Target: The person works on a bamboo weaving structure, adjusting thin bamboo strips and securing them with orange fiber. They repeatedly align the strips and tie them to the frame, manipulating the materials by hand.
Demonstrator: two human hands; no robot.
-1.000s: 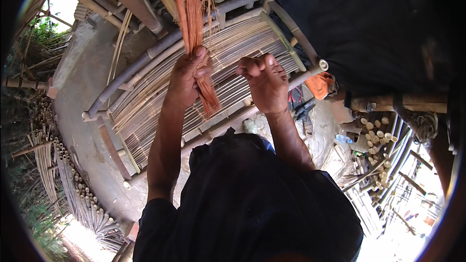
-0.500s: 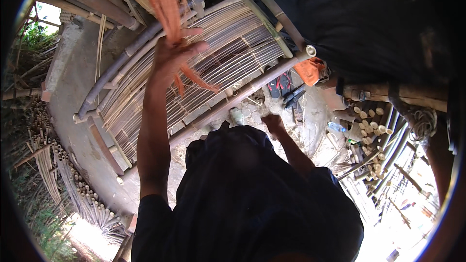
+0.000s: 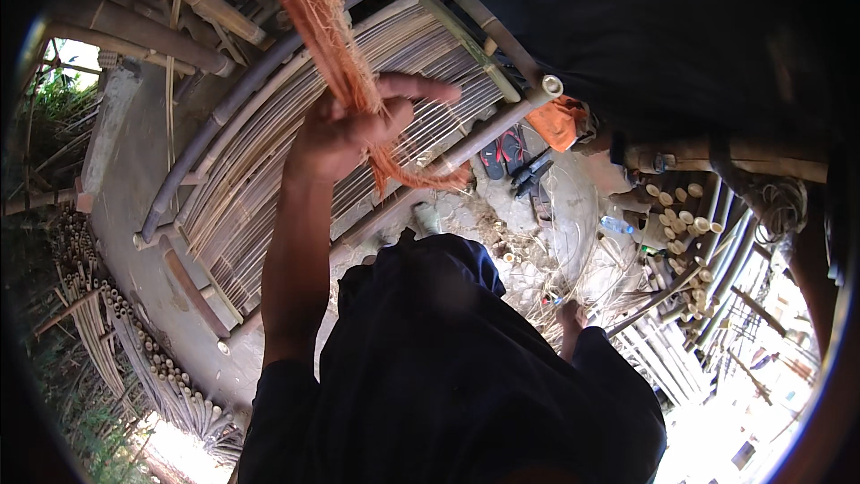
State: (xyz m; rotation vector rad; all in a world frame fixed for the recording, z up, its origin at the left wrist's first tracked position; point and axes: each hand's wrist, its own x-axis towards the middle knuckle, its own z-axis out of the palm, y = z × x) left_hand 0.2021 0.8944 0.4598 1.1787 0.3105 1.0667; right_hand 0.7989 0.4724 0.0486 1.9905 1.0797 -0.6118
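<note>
one left hand [image 3: 351, 134] holds fibres [image 3: 324, 25]; open floor [image 3: 573, 190] borders bench edge [image 3: 490, 131]

No lettering, number or sign (not even a small label) can be read here.

Floor [image 3: 116, 188]: a slatted bamboo worktop [image 3: 242, 193], edged with thicker poles [image 3: 224, 114], stands on the grey surface. Dark sandals [image 3: 513, 149] with red straps and pale, thin strips [image 3: 593, 271] lie nearby.

Rust-orange fibre bundle [image 3: 333, 47]; tan-and-brown striped bamboo bench [image 3: 244, 181]; black sandals [image 3: 513, 154], apparently red-strapped
</note>
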